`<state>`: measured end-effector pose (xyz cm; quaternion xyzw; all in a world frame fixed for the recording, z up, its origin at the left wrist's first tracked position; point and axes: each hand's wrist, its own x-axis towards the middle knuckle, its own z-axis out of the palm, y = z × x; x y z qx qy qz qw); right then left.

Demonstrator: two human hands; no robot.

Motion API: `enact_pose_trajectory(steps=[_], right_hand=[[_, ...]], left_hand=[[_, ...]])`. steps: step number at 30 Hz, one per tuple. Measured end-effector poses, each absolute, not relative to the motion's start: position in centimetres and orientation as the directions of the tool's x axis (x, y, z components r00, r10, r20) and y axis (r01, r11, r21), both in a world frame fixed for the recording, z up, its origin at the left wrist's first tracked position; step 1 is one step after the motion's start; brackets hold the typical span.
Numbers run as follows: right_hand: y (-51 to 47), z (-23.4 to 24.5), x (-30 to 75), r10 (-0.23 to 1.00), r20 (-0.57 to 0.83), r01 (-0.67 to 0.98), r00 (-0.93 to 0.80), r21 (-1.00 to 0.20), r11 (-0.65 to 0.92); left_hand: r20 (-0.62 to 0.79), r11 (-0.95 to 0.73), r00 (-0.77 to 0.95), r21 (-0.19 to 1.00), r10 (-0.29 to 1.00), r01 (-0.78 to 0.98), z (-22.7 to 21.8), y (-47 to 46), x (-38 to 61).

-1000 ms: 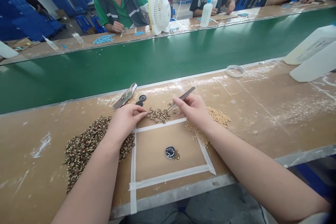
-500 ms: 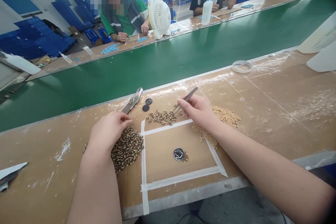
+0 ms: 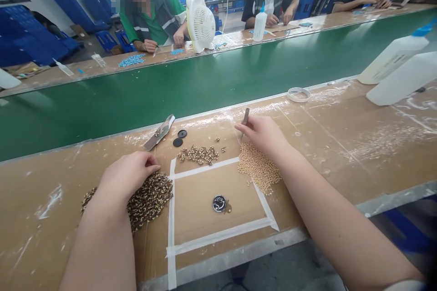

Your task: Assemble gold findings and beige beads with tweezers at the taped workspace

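My right hand [image 3: 264,134] grips metal tweezers [image 3: 245,117], their tips pointing down by the upper edge of a heap of small tan beads [image 3: 257,168]. My left hand [image 3: 126,173] is closed, fingertips pinched together above a pile of small dark and gold pieces [image 3: 152,200]; anything between them is too small to make out. Between the hands lies a loose cluster of small gold-coloured pieces [image 3: 200,155]. Inside a rectangle of white tape [image 3: 221,236] sits a small round dark cup [image 3: 219,203] with shiny liquid in it.
Two black round discs [image 3: 178,142] and a strip wrapped in tape [image 3: 160,132] lie behind the cluster. A tape ring [image 3: 299,95] and white bottles [image 3: 403,77] stand farther right. Beyond the green belt [image 3: 153,100], co-workers sit by a white fan [image 3: 200,25].
My right hand has carried the tweezers from the gold-coloured cluster to the tan beads. My left hand stays pinched over the dark pile. The camera view has shifted a little.
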<state>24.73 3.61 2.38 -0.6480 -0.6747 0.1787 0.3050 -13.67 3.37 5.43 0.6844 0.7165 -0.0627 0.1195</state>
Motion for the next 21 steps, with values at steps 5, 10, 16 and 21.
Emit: enact_pose_trajectory(steps=[5, 10, 16, 21], right_hand=[[3.7, 2.5, 24.8, 0.993, 0.116, 0.809, 0.008, -0.584, 0.061], [3.7, 2.4, 24.6, 0.996, 0.090, 0.826, -0.024, -0.559, 0.070], [3.6, 2.3, 24.6, 0.995, 0.094, 0.833, -0.043, -0.546, 0.088], [3.5, 2.0, 24.5, 0.986, 0.162, 0.764, -0.039, -0.631, 0.134]], left_hand=[[-0.120, 0.000, 0.047, 0.365, 0.992, 0.931, 6.1, 2.7, -11.2], [-0.131, -0.011, 0.210, 0.826, 0.969, 0.564, 5.4, 1.7, -7.0], [-0.147, 0.106, 0.327, 0.984, 0.933, 0.142, 2.3, 1.9, -4.9], [-0.164, 0.160, 0.307, 0.986, 0.937, 0.037, 1.2, 1.9, -4.5]])
